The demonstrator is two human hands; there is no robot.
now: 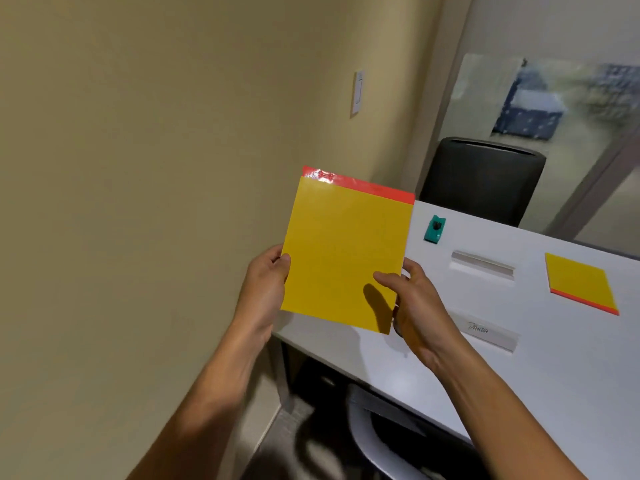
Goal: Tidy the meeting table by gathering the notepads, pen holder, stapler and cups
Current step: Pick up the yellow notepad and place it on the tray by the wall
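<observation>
Yellow notepad [343, 251] hiding table edge [311, 336]

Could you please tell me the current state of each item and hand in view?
held notepad: lifted off the table, gripped by both hands
left hand: grips its left edge
right hand: grips its right edge
second notepad: flat on the white table
teal stapler: on the table, untouched

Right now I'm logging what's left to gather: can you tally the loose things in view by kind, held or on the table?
Yellow notepads: 2, one held up by the left hand and right hand, one lying on the table
Name cards: 2
Small teal object: 1, too small to identify
Total: 5
</observation>
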